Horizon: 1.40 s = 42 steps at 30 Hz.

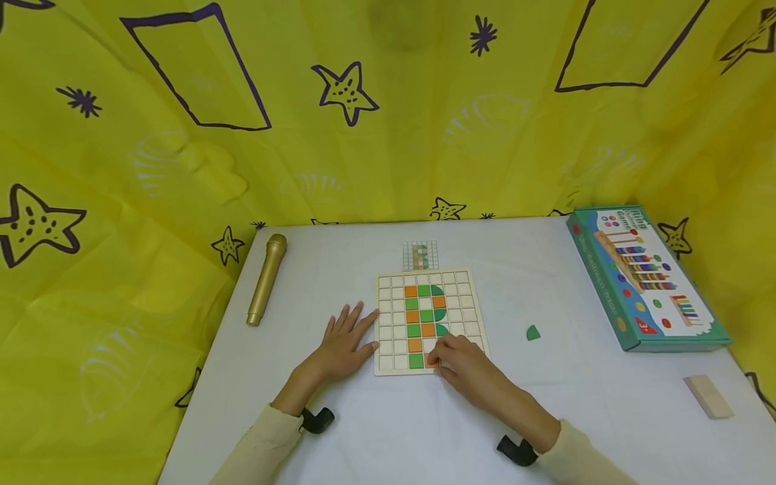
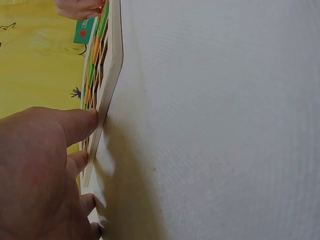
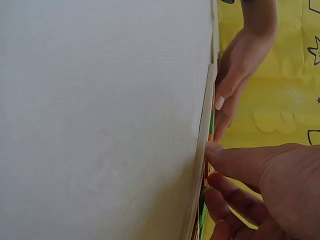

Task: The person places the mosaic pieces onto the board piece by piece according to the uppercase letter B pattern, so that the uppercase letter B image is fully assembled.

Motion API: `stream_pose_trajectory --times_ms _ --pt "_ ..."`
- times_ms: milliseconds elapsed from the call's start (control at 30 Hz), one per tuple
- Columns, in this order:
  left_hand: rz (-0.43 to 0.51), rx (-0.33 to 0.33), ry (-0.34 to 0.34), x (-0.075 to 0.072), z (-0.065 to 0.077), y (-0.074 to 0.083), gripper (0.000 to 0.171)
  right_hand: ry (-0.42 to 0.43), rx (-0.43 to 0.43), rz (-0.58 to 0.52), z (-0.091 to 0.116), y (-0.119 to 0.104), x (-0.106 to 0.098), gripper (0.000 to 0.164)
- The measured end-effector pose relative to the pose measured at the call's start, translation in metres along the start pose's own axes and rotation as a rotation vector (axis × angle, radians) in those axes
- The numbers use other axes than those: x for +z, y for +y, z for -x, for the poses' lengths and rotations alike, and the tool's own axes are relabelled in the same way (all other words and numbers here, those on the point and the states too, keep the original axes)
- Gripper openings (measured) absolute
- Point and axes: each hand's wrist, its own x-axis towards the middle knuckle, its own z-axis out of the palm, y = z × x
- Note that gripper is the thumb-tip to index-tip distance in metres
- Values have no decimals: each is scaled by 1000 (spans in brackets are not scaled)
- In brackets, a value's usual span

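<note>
A wooden grid board (image 1: 384, 337) lies flat on the table, with orange, bright green and dark green tiles in several of its cells. My left hand (image 1: 344, 345) is spread out at the board's left side, its thumb and a finger touching the edge. In the left wrist view the left thumb (image 2: 80, 124) presses against that edge. My right hand (image 1: 469, 367) pinches an orange tile (image 1: 432, 362) at the bottom row; its fingertips partly cover the tile. In the right wrist view the right thumb (image 3: 232, 159) is at the board's near edge, fingers curled beside it.
A small pattern card (image 1: 429, 256) lies behind the board. One dark green quarter-round piece (image 1: 533, 333) lies to the right. Farther right are a game box (image 1: 651, 283) and a wooden block (image 1: 709, 396). A gold microphone (image 1: 267, 279) lies at the left; a yellow curtain (image 1: 400, 155) hangs behind.
</note>
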Motion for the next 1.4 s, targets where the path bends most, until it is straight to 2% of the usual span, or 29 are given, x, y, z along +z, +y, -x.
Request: stream_pose_trajectory --times_ms 67,200,367,567,700,767,833,933,1067,1267,1400 --pt "-4 -1 2 0 0 0 64 -7 -1 -8 3 0 -2 22" --pt "-12 -5 0 1 -1 0 65 -19 70 -12 7 5 -12 25" --pt "-13 -12 -2 2 -2 -1 65 12 195 32 15 26 -40 32" --pt "-24 -16 0 3 0 -2 65 -15 383 114 34 56 -76 44" --pt "-2 -4 9 1 1 0 64 -23 536 88 43 72 -86 48" --pt "3 1 9 0 1 0 64 -26 574 79 46 78 -88 45" --pt "2 2 6 -1 2 1 64 -25 569 70 47 82 -87 37" --pt "1 2 8 -1 2 1 64 1 478 71 47 86 -85 21" --pt "0 0 9 0 2 0 64 36 362 53 45 88 -81 23" --pt "-1 1 7 1 1 0 64 22 473 28 46 91 -84 26" --pt "-3 0 5 1 0 -1 64 1 455 5 46 93 -82 23"
